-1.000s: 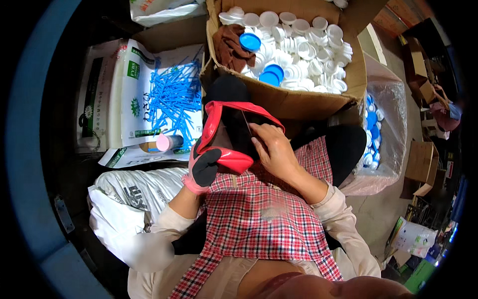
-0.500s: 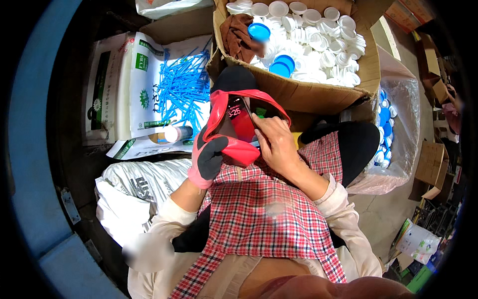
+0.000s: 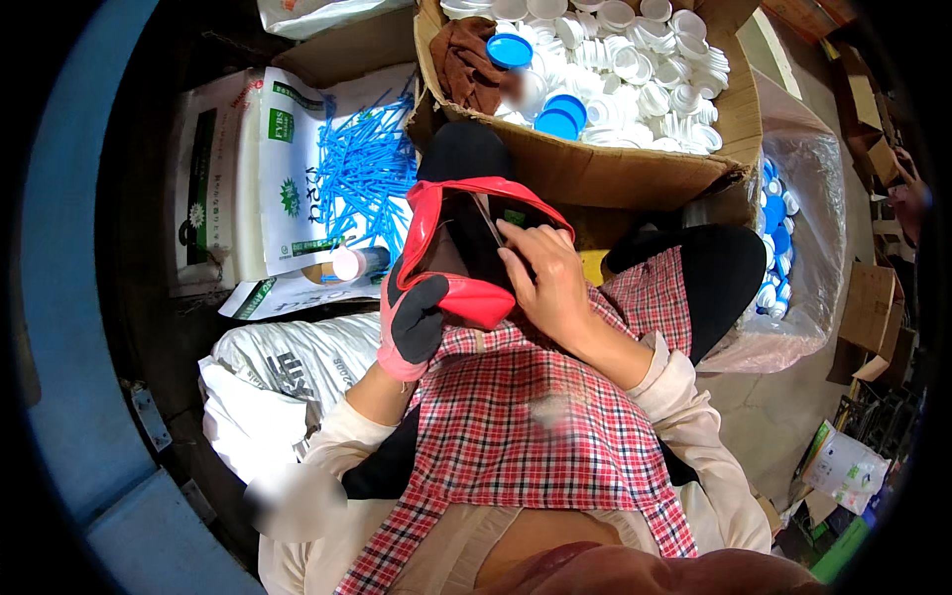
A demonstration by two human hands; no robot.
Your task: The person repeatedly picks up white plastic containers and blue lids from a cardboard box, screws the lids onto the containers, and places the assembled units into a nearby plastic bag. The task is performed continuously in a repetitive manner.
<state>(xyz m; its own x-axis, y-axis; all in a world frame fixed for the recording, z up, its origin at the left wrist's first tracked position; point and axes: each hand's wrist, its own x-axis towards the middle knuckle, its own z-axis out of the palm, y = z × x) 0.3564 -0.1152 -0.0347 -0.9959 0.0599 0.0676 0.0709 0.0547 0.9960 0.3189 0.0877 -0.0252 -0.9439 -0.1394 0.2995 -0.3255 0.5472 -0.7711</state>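
A glossy red pouch lies in my lap with its mouth spread wide and its dark inside showing. My left hand, in a pink and grey work glove, is closed on the pouch's near-left edge. Bare and at the opening's right side, my right hand has its fingertips on a phone. Only a thin edge of the phone shows, as it stands tilted inside the pouch; its screen is turned from view. A small green thing shows at the pouch's far side.
Ahead stands a cardboard box of white caps, with a few blue caps and a brown cloth. Blue plastic sticks lie on printed sacks at left, beside a small bottle. A clear bag of blue and white caps is at right.
The phone, its lit screen facing me before, has turned edge-on and sits within the pouch's mouth. My right hand has shifted slightly up and left with it. My left hand keeps its hold.
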